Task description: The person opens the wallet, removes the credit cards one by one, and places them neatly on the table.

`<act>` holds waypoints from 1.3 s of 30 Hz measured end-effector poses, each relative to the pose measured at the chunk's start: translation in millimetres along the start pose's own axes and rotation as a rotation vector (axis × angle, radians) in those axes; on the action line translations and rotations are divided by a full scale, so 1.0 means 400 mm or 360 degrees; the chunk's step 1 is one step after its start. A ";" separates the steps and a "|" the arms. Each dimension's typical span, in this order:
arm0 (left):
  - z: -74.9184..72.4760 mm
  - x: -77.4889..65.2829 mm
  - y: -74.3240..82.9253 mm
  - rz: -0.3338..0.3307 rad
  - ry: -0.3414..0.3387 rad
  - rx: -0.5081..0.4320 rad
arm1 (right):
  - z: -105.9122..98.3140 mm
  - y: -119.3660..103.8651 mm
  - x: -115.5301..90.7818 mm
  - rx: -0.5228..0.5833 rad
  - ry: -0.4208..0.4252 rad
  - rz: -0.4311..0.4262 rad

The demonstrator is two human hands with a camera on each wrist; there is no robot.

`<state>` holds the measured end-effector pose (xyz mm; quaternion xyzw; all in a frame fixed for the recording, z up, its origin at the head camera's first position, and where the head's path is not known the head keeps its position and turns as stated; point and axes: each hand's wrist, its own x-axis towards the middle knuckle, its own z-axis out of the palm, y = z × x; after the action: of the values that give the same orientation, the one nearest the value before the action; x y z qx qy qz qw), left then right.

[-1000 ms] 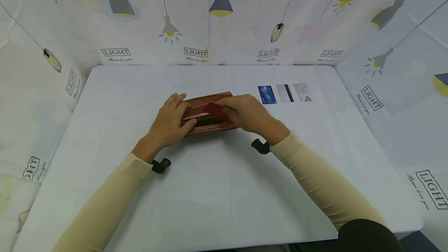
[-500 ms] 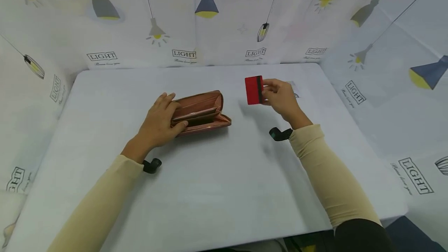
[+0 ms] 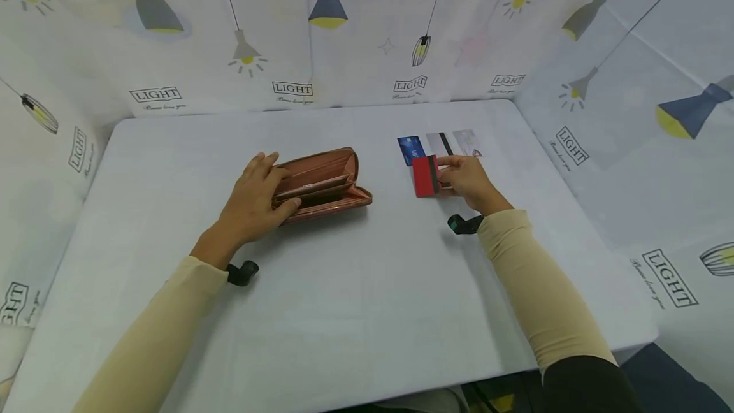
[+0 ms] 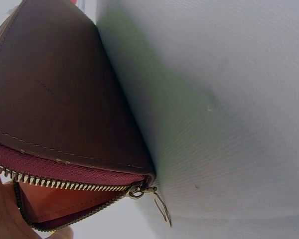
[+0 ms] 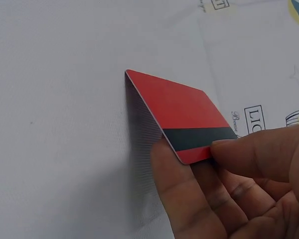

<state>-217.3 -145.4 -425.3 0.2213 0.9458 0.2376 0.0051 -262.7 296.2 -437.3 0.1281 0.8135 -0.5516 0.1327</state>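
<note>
In the head view a brown zip-around wallet (image 3: 329,167) stands on the white table with its mouth spread. My left hand (image 3: 248,202) holds its left end, thumb on the front edge and fingers at the back. The left wrist view shows the wallet's side (image 4: 55,84), gold zipper teeth and a dangling zipper pull (image 4: 162,208). To the right, my right hand (image 3: 471,183) pinches a red card (image 3: 423,178) by the edge with the black stripe. In the right wrist view the red card (image 5: 177,104) is tilted close over the table, thumb above and fingers beneath.
Beyond the red card, a blue bank card (image 3: 410,146), a white card with a black stripe (image 3: 434,142) and a pale silver card (image 3: 467,139) lie in a row. White cloth walls (image 3: 367,56) printed with lamps rise behind the table (image 3: 344,311).
My right hand has drawn the red card out of the wallet, carried it right, then lowered it in front of the row of cards. The left hand stays on the wallet.
</note>
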 end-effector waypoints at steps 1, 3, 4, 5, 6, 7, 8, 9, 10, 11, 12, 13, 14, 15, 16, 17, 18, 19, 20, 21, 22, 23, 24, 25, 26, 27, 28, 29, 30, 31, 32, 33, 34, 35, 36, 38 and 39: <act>0.000 0.000 0.000 -0.0001 0.0002 0.0001 | 0.002 0.002 0.001 -0.0006 -0.0002 0.0010; 0.000 -0.001 0.000 -0.0003 0.0005 0.0004 | 0.007 0.004 0.003 -0.0025 -0.0015 0.0028; 0.000 -0.001 0.000 -0.0003 0.0008 0.0005 | 0.009 0.005 0.004 -0.0033 -0.0020 0.0038; 0.000 -0.001 0.000 -0.0003 0.0011 0.0006 | 0.011 0.005 0.004 -0.0046 -0.0026 0.0047; 0.000 -0.002 0.000 -0.0003 0.0012 0.0008 | 0.013 0.005 0.005 -0.0065 -0.0026 0.0058; 0.000 -0.002 0.000 -0.0003 0.0016 0.0010 | 0.014 0.005 0.005 -0.0081 -0.0025 0.0069; 0.000 -0.002 0.000 -0.0002 0.0018 0.0011 | 0.015 0.006 0.005 -0.0098 -0.0026 0.0077; -0.001 -0.002 0.001 -0.0001 0.0020 0.0010 | 0.015 0.006 0.005 -0.0112 -0.0025 0.0081; -0.002 -0.002 0.002 0.0001 0.0023 0.0010 | 0.016 0.006 0.005 -0.0118 -0.0023 0.0083; -0.002 -0.002 0.002 0.0001 0.0026 0.0010 | 0.015 0.006 0.004 -0.0131 -0.0026 0.0081; -0.002 -0.002 0.002 0.0002 0.0030 0.0009 | 0.015 0.005 0.005 -0.0134 -0.0024 0.0080; -0.003 -0.003 0.002 0.0003 0.0034 0.0008 | 0.015 0.005 0.004 -0.0142 -0.0024 0.0074; -0.003 -0.003 0.002 0.0003 0.0036 0.0006 | 0.015 0.004 0.003 -0.0153 -0.0023 0.0065; -0.003 -0.004 0.002 0.0004 0.0039 0.0004 | 0.015 0.003 0.001 -0.0169 -0.0019 0.0057; -0.003 -0.004 0.001 0.0005 0.0043 0.0003 | 0.015 0.002 -0.001 -0.0190 -0.0011 0.0051; -0.003 -0.004 0.001 0.0005 0.0044 0.0003 | 0.015 0.000 -0.003 -0.0222 -0.0002 0.0042; -0.003 -0.005 0.001 0.0006 0.0045 0.0003 | 0.015 -0.001 -0.004 -0.0251 0.0011 0.0033; -0.002 -0.005 0.001 0.0008 0.0045 0.0002 | 0.016 -0.002 -0.006 -0.0293 0.0023 0.0022; -0.002 -0.005 0.001 0.0010 0.0046 0.0003 | 0.016 -0.003 -0.008 -0.0345 0.0039 0.0009; -0.001 -0.005 0.000 0.0011 0.0047 0.0004 | 0.016 -0.004 -0.009 -0.0395 0.0053 -0.0005; -0.001 -0.005 0.000 0.0014 0.0047 0.0004 | 0.017 -0.004 -0.010 -0.0452 0.0070 -0.0021; 0.000 -0.005 0.000 0.0015 0.0048 0.0005 | 0.018 -0.004 -0.010 -0.0509 0.0088 -0.0038; 0.000 -0.004 0.000 0.0017 0.0049 0.0005 | 0.018 -0.005 -0.011 -0.0564 0.0104 -0.0056; 0.001 -0.004 0.000 0.0018 0.0050 0.0003 | 0.020 -0.006 -0.012 -0.0615 0.0120 -0.0071; 0.001 -0.004 0.000 0.0019 0.0052 0.0003 | 0.021 -0.007 -0.012 -0.0661 0.0136 -0.0087; 0.001 -0.004 0.000 0.0019 0.0052 0.0002 | 0.022 -0.008 -0.013 -0.0695 0.0144 -0.0100; 0.001 -0.004 0.001 0.0019 0.0052 -0.0002 | 0.023 -0.010 -0.015 -0.0733 0.0153 -0.0111; 0.002 -0.004 0.001 0.0017 0.0050 -0.0002 | 0.023 -0.012 -0.016 -0.0762 0.0157 -0.0121; 0.002 -0.004 0.001 0.0015 0.0046 -0.0002 | 0.024 -0.014 -0.019 -0.0782 0.0159 -0.0124; 0.002 -0.004 0.002 0.0013 0.0042 -0.0004 | 0.025 -0.016 -0.021 -0.0796 0.0163 -0.0123; 0.002 -0.004 0.002 0.0012 0.0040 -0.0004 | 0.025 -0.017 -0.023 -0.0813 0.0165 -0.0124; 0.002 -0.004 0.002 0.0010 0.0036 -0.0004 | 0.026 -0.019 -0.025 -0.0825 0.0165 -0.0121; 0.002 -0.003 0.002 0.0011 0.0035 -0.0003 | 0.026 -0.020 -0.027 -0.0839 0.0165 -0.0119; 0.003 -0.003 0.001 0.0012 0.0036 0.0000 | 0.026 -0.022 -0.028 -0.0844 0.0164 -0.0107; 0.003 -0.002 0.001 0.0013 0.0036 -0.0001 | 0.026 -0.022 -0.028 -0.0861 0.0166 -0.0103; 0.004 -0.002 0.000 0.0017 0.0041 0.0001 | 0.026 -0.021 -0.027 -0.0896 0.0169 -0.0097; 0.004 -0.002 0.000 0.0018 0.0041 0.0000 | 0.026 -0.022 -0.027 -0.0912 0.0167 -0.0088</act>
<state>-216.4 -144.8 -426.9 0.2236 0.9445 0.2405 -0.0084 -254.8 282.9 -429.6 0.0916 0.9451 -0.2953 0.1063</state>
